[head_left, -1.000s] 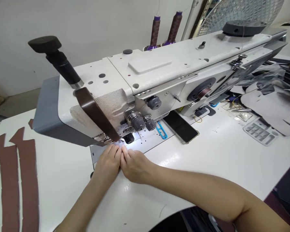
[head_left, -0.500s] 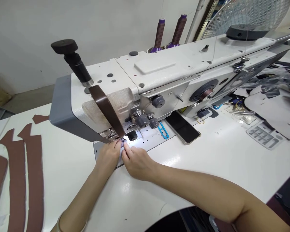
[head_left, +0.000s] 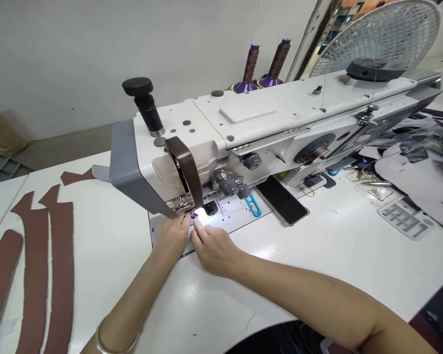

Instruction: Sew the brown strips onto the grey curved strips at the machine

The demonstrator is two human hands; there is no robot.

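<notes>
Beneath the head of a white industrial sewing machine (head_left: pixel 254 110), my two hands meet at the lit presser foot (head_left: pixel 194 215). My left hand (head_left: pixel 173 237) lies to the left of the foot, fingers bent and pressed together. On the other side, my right hand (head_left: pixel 216 250) is closed, with its thumb and index finger pinched right beside the foot. Whatever the fingers hold is hidden or too small to name. A bright lamp lights the metal needle plate (head_left: pixel 229 223) around them. A brown finger guard (head_left: pixel 186 169) curves down in front of the needle area.
Several brown cut pieces (head_left: pixel 61 275) lie at the left of the white table (head_left: pixel 107 255). Right of the needle plate are a blue thread snipper (head_left: pixel 253 205) and a phone (head_left: pixel 284 200). Thread cones (head_left: pixel 251 66) and a fan (head_left: pixel 380 42) stand behind; pale cut pieces (head_left: pixel 421 172) lie right.
The camera view has tilted and shifted, so the machine sits lower and farther right. Both hands keep nearly the same place at the presser foot.
</notes>
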